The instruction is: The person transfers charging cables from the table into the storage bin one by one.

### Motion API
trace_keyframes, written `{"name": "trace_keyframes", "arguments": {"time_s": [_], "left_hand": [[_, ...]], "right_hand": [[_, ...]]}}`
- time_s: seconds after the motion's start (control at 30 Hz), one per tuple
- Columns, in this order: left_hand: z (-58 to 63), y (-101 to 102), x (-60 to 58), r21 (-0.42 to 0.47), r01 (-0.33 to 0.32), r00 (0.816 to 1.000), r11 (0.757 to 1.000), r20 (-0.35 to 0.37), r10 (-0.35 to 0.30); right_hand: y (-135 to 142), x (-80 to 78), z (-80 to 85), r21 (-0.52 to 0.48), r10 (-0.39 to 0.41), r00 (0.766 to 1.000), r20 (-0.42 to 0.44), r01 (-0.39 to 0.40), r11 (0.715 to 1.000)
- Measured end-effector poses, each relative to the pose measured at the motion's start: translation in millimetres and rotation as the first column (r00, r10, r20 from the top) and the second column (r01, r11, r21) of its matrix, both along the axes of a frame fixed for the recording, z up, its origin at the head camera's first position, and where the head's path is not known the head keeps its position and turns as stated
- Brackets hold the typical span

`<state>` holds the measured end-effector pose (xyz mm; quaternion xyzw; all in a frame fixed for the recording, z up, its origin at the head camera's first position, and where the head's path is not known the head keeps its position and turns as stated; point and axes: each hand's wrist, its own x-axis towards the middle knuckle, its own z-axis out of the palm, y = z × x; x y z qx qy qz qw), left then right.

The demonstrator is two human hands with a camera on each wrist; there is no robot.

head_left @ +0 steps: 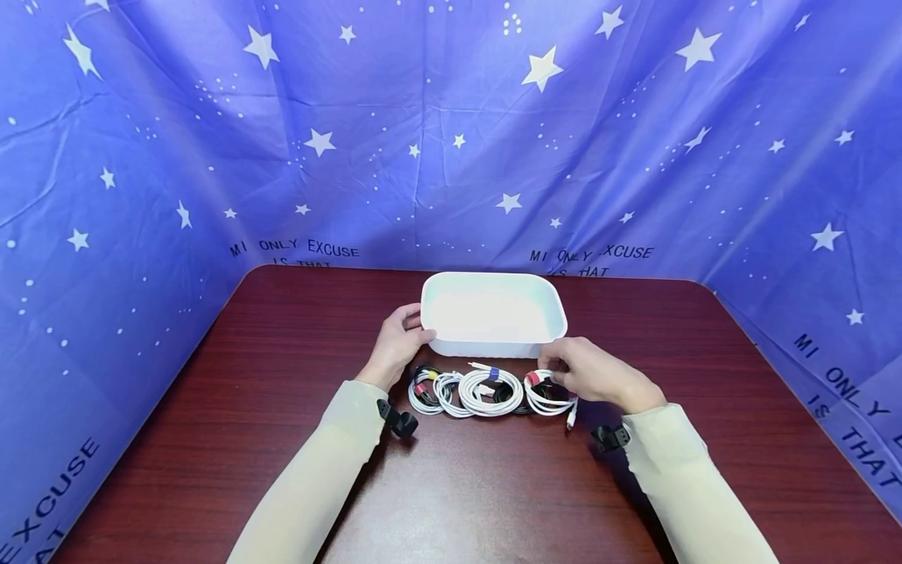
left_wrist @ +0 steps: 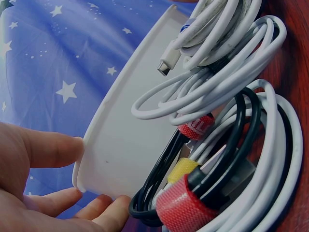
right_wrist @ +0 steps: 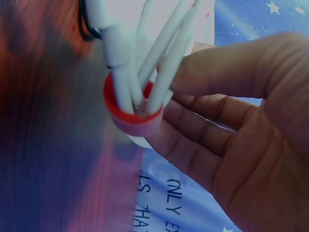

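A white box (head_left: 493,348) stands on the table. At its left front corner my left hand (head_left: 398,341) touches it with thumb and nearly straight fingers; in the left wrist view the thumb (left_wrist: 53,151) meets the rim. Several coiled cables (head_left: 486,399), white and black, lie in a row before the box, bound with red, yellow and blue straps. My right hand (head_left: 592,372) pinches the rightmost white cable (head_left: 550,399) near its red strap (right_wrist: 133,108). Fingers and cable partly hide the exact contact in the right wrist view.
The dark red wooden table (head_left: 486,501) extends around the box and cables. A blue star-printed curtain (head_left: 451,141) hangs behind it and along both sides. Black wrist cameras sit on both sleeves.
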<state>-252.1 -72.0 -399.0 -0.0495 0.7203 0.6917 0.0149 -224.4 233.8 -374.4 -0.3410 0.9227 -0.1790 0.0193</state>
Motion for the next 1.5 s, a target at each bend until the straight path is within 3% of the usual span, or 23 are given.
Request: {"name": "trace_keyframes", "arguments": {"time_s": [0.2, 0.73, 1.5], "left_hand": [[2.1, 0.1, 0.8, -0.004, 0.000, 1.000, 1.000, -0.005, 0.000], [1.6, 2.1, -0.7, -0.016, 0.000, 1.000, 1.000, -0.005, 0.000], [-1.7, -0.7, -1.1, -0.006, -0.008, 1.000, 1.000, 0.011, 0.008]], "right_hand": [[-2.2, 0.1, 3.8, -0.037, -0.001, 1.000, 0.026, 0.002, 0.999], [-16.2, -5.0, 20.8, -0.059, 0.051, 0.999, -0.002, -0.051, 0.997], [-45.9, -39.9, 54.0, -0.042, 0.117, 0.991, 0.064, -0.115, 0.992]]}}
